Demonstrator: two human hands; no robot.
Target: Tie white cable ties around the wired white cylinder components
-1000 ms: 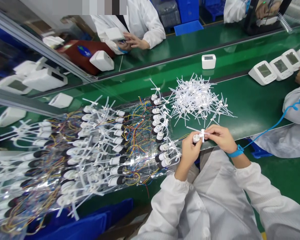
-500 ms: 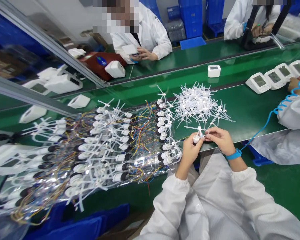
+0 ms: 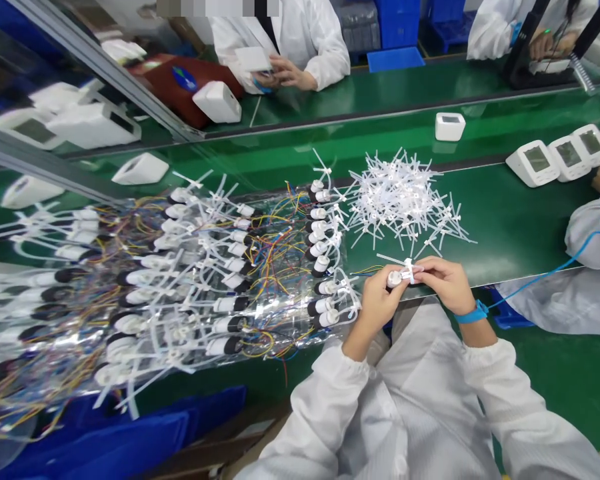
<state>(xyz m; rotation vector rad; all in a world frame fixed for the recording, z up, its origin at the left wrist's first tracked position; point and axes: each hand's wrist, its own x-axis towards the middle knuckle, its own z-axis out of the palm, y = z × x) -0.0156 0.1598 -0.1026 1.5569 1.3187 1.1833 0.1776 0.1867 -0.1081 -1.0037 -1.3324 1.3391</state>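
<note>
My left hand (image 3: pixel 379 300) is closed around a small white-capped air pump (image 3: pixel 394 279), holding it upright near the bench's front edge. Coloured wires trail out to the left of that hand. With thumb and fingertips pinched, my right hand (image 3: pixel 446 283) grips a white tube piece with a connector (image 3: pixel 409 267), right against the pump's top. Whether the tube sits on the pump's nozzle is hidden by my fingers. Just beyond my hands lies a heap of white tube pieces (image 3: pixel 397 197). On the left, rows of wired pumps (image 3: pixel 325 305) with tubes fitted rest on clear plastic.
White monitors with screens (image 3: pixel 537 163) line up at the right, beside a co-worker's sleeve (image 3: pixel 593 227). One small white device (image 3: pixel 450 127) stands on the far strip. A blue cord runs from my right wristband (image 3: pixel 473 312). Another person's hands (image 3: pixel 293 72) work across the bench.
My right fingertips have come closer to the pump, and the tube's connector now sits beside its top. My view has shifted slightly; the left hand keeps its hold.
</note>
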